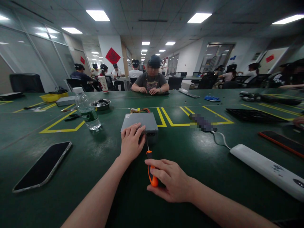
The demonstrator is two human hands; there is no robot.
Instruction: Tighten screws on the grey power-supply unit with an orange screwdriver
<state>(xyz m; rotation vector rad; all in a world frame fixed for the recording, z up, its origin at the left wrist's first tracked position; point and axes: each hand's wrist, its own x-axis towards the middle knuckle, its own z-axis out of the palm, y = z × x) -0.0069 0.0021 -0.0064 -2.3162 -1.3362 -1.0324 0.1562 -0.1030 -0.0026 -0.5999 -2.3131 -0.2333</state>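
Note:
A grey metal computer power supply (139, 120) sits on the green table in front of me, with a bundle of coloured wires (141, 110) at its far side. My left hand (133, 141) grips its near left part, fingers over the top and thumb by the front face. In my right hand (172, 180) is a screwdriver (152, 175) with an orange and black handle, held between fingers and thumb. Its shaft points away from me to the front face of the power supply. The tip is hard to make out near my left thumb.
A water bottle (87, 110) stands left of the power supply, near a metal bowl (101, 104). A phone (44, 166) lies at left. On the right are a white power bank-like bar (266, 167) with a cable and a dark tray (255, 115). A person (152, 79) sits opposite.

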